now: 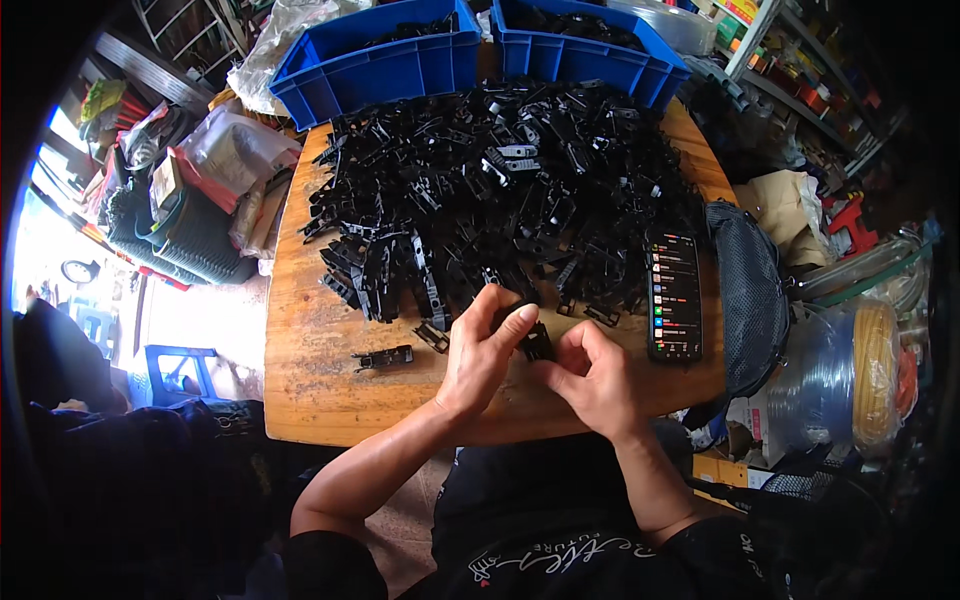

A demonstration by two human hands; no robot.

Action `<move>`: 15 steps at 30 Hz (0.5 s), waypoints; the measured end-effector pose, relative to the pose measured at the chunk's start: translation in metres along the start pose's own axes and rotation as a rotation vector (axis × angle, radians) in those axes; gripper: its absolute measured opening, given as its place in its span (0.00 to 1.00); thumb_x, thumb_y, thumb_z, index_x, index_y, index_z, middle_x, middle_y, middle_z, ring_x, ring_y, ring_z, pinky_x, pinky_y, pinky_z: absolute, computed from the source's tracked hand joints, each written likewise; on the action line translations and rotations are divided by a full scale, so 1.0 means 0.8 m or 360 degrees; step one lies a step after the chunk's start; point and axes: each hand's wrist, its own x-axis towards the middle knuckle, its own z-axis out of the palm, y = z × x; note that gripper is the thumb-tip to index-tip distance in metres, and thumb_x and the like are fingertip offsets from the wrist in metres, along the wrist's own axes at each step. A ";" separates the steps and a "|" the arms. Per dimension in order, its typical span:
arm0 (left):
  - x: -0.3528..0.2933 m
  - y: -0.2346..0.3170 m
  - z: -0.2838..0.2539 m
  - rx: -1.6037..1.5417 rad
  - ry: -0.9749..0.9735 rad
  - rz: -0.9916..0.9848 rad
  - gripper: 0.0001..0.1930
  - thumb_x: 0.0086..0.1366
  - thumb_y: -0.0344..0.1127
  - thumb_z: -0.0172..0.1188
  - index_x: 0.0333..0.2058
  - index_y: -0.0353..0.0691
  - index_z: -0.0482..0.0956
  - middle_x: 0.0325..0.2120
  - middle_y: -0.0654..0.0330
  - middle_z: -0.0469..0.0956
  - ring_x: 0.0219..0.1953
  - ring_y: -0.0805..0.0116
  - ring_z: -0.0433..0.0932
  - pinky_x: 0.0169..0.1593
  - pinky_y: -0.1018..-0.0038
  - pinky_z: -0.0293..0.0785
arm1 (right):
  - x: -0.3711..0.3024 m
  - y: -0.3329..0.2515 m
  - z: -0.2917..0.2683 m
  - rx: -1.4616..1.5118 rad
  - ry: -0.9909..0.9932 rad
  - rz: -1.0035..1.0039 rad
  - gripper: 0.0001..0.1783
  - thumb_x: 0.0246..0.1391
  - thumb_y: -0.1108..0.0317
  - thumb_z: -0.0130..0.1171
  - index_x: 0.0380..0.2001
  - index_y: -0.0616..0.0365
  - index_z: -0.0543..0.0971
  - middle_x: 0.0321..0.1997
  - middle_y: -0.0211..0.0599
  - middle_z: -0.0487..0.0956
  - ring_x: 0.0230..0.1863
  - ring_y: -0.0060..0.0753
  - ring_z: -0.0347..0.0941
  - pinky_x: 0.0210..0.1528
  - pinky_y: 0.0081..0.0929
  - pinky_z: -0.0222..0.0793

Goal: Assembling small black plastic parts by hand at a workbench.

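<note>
Both hands meet near the front of a wooden table. My left hand is closed on a black plastic part, its thumb pressed along the top. On the other side of that part, my right hand has its fingers bent together at the part's lower end; what its fingertips pinch is partly hidden. Beyond the hands spreads a large heap of black plastic parts. One loose black part lies left of my left hand, and another sits close to its knuckles.
Two blue bins with black parts stand at the table's far edge. A lit phone lies right of my hands, beside a dark mesh bag at the edge. Coiled tubing is on the right; baskets stand left.
</note>
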 end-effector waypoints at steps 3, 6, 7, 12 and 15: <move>0.003 -0.002 -0.001 -0.0375 -0.0192 -0.0172 0.10 0.62 0.38 0.56 0.29 0.38 0.69 0.22 0.69 0.68 0.26 0.81 0.64 0.30 0.81 0.62 | 0.004 -0.002 -0.020 0.0204 -0.0234 0.0164 0.13 0.45 0.69 0.66 0.26 0.58 0.69 0.20 0.20 0.68 0.22 0.08 0.61 0.24 0.11 0.59; 0.001 0.009 -0.003 -0.0544 -0.0376 -0.0377 0.09 0.61 0.37 0.56 0.29 0.38 0.69 0.22 0.70 0.68 0.26 0.83 0.64 0.30 0.83 0.61 | 0.004 0.003 -0.029 0.0234 -0.0299 0.0179 0.13 0.44 0.70 0.65 0.25 0.59 0.69 0.21 0.21 0.68 0.22 0.10 0.62 0.25 0.12 0.60; 0.000 0.011 0.000 -0.0409 -0.0339 -0.0240 0.09 0.61 0.36 0.57 0.29 0.38 0.69 0.22 0.70 0.68 0.26 0.83 0.64 0.30 0.83 0.61 | 0.004 0.003 -0.031 0.0150 -0.0283 0.0140 0.13 0.44 0.71 0.65 0.25 0.59 0.69 0.21 0.23 0.69 0.22 0.12 0.63 0.25 0.14 0.61; -0.002 -0.002 0.000 -0.0044 -0.0109 0.0038 0.10 0.58 0.36 0.60 0.27 0.37 0.69 0.20 0.68 0.68 0.25 0.83 0.63 0.26 0.82 0.61 | 0.000 -0.017 -0.009 -0.0660 0.0103 -0.0345 0.13 0.40 0.73 0.65 0.25 0.61 0.69 0.23 0.35 0.70 0.22 0.30 0.68 0.26 0.25 0.65; -0.001 -0.010 0.003 0.0072 0.0054 0.0436 0.11 0.56 0.35 0.61 0.27 0.35 0.69 0.22 0.64 0.69 0.23 0.79 0.65 0.26 0.80 0.63 | -0.009 -0.015 0.007 -0.0523 0.0125 -0.0299 0.13 0.41 0.73 0.65 0.26 0.61 0.70 0.23 0.35 0.70 0.21 0.29 0.68 0.26 0.25 0.65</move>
